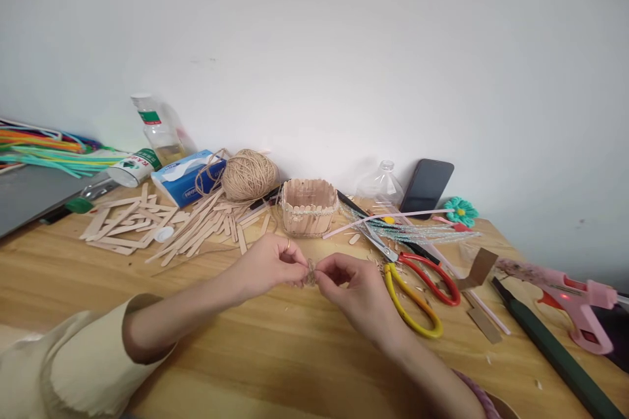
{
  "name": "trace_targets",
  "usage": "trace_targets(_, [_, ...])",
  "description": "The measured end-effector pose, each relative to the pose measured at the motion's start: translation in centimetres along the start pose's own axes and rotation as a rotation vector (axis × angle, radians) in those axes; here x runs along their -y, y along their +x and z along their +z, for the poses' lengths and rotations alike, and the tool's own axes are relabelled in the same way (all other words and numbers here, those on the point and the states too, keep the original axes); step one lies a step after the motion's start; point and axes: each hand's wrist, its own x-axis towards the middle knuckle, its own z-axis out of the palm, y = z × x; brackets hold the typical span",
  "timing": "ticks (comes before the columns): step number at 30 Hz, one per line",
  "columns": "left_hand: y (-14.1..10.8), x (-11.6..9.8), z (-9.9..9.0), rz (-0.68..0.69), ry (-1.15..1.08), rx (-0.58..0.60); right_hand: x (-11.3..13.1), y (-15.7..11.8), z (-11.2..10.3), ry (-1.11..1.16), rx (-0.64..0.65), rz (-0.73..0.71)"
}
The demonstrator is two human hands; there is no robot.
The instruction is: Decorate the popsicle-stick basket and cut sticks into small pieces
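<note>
My left hand (275, 262) and my right hand (356, 288) meet above the middle of the table, fingertips pinched. Between them is a small looped piece of twine (310, 272), brownish, its exact shape too small to make out. Both hands grip it from opposite sides. Just beyond stands a little basket (309, 219) made of wooden craft sticks, with a pale sparkly trim round it. To the right of my right hand lie scissors (413, 281) with red and yellow handles, blades partly apart.
Behind my left hand are a ball of twine (249, 175), loose craft sticks (196, 232), a blue tissue pack (189, 177) and bottles (157, 127). On the right lie a pink glue gun (580, 304) with a lit red light, a dark green bar (555, 347), and a phone (427, 186) against the wall.
</note>
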Motion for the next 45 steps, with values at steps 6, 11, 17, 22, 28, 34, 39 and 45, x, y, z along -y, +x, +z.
trace_targets(6, [0.2,0.1,0.0,0.036,0.042,-0.017,0.3,0.1,-0.1,0.064,0.014,0.063])
trace_targets(11, [0.2,-0.2,0.0,0.051,0.078,-0.014,0.3,0.5,-0.3,0.112,0.068,0.104])
trace_targets(17, [0.4,0.6,0.2,0.057,0.111,0.004,-0.2,0.7,-0.3,0.083,0.130,0.120])
trace_targets(22, [0.5,1.9,0.9,0.049,0.101,0.011,-0.8,0.9,-0.4,-0.020,0.149,0.114])
trace_targets(28, [0.5,2.2,1.2,0.073,0.181,-0.071,-1.2,1.3,-0.6,-0.136,0.188,0.096])
trace_targets(34, [0.1,2.4,1.2,0.094,0.292,-0.060,-1.0,0.6,0.1,-0.326,0.149,0.043])
trace_targets(39, [-0.2,2.8,0.4,0.168,0.365,0.043,-1.0,1.2,-0.8,-0.443,0.093,0.020])
trace_targets(45, [-1.0,2.7,-1.7,0.289,0.547,0.106,-1.3,4.1,-5.0,-0.678,-0.193,0.098])
